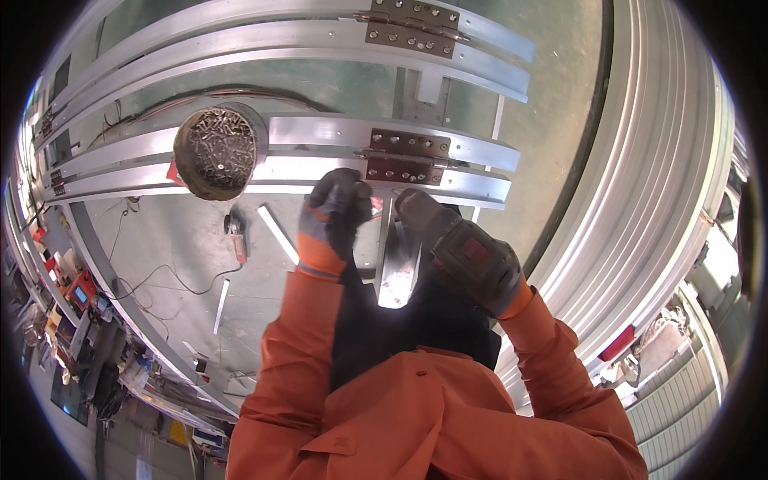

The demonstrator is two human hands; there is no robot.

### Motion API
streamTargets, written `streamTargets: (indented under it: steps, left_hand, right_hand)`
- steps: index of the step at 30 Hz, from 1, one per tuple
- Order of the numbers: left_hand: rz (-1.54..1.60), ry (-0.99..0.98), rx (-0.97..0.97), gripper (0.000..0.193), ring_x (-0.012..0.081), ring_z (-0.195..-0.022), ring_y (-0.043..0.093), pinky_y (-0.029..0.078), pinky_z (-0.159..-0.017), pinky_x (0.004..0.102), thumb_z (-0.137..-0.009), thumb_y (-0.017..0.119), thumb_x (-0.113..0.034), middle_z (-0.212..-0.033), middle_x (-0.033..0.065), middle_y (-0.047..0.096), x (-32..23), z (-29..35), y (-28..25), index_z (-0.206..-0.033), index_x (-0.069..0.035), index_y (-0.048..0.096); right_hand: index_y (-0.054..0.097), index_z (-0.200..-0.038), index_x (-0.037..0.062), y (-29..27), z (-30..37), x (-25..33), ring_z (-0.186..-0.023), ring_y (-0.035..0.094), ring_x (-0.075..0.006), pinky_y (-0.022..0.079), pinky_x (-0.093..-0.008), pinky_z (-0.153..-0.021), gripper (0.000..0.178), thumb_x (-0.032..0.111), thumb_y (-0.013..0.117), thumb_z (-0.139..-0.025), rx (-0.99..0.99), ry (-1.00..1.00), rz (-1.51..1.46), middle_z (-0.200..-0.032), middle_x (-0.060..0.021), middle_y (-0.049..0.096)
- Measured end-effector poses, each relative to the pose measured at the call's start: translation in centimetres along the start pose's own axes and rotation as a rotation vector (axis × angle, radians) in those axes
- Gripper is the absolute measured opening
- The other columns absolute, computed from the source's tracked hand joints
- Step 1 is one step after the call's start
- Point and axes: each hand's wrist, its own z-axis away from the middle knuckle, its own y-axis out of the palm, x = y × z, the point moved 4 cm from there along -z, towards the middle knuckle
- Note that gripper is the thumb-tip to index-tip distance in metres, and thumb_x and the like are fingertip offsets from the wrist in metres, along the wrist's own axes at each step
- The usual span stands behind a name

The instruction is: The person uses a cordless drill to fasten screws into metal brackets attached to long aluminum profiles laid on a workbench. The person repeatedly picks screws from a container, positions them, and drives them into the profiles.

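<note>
My left hand, in a grey and orange work glove, is closed with fingers curled just left of a dark metal hinge. Whatever it may be pinching is hidden. My right hand grips a dark cordless drill, whose body covers most of the fingers. The drill's nose points at the near edge of the silvery aluminium rails, below the hinge. Several screw heads show in the hinge plates, which lie across two rails. A round tin full of loose screws sits on the rails to the left.
A second hinge lies on the far rails. Long metal profiles are stacked on the right. An angle grinder with its cord and a white strip lie on the floor. Cluttered tools line the left.
</note>
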Motion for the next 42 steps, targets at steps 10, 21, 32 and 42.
streamTargets:
  steps: [10,21,32,42]
  left_hand:
    - [0.069,-0.132,0.029,0.017,0.0143,-0.078,0.065,0.053,-0.069,0.0254,-0.101,0.061,-0.013,-0.093,0.0049,0.067,3.3,0.1,2.7,-0.116,-0.005,0.063]
    - [-0.129,-0.141,0.115,0.026,0.0122,-0.078,0.062,0.052,-0.067,0.0258,-0.102,0.056,-0.016,-0.094,0.0056,0.065,2.7,-1.1,2.8,-0.123,-0.002,0.057]
    - [-0.192,0.095,-0.142,0.028,0.0210,-0.094,0.067,0.057,-0.077,0.0314,-0.096,0.060,-0.002,-0.114,0.0106,0.063,5.6,-3.7,2.0,-0.123,-0.002,0.058]
    - [-1.170,0.629,-0.039,0.039,0.0359,-0.101,0.062,0.055,-0.077,0.0385,-0.082,0.062,0.004,-0.120,0.0154,0.058,7.0,-6.0,-0.5,-0.119,-0.005,0.062]
  right_hand:
    - [0.066,-0.118,0.0067,0.3,-0.5,-1.8,-0.093,0.071,-0.0214,0.057,-0.0297,-0.083,0.039,0.008,0.078,-0.082,0.218,0.432,-0.775,-0.104,-0.0068,0.073]
    - [0.067,-0.120,0.0065,0.5,-0.7,-2.7,-0.097,0.070,-0.0206,0.056,-0.0291,-0.087,0.039,0.006,0.077,-0.083,0.207,0.427,-0.887,-0.107,-0.0093,0.072]
    - [0.057,-0.135,0.0097,1.1,-7.6,-0.1,-0.098,0.069,-0.0285,0.058,-0.0353,-0.074,0.054,0.007,0.070,-0.083,0.029,0.180,-0.364,-0.123,-0.0106,0.066]
    - [0.051,-0.141,0.0085,9.2,-6.5,-3.3,-0.099,0.069,-0.0346,0.057,-0.0417,-0.084,0.068,0.019,0.074,-0.078,0.154,0.581,-0.694,-0.120,-0.0156,0.067]
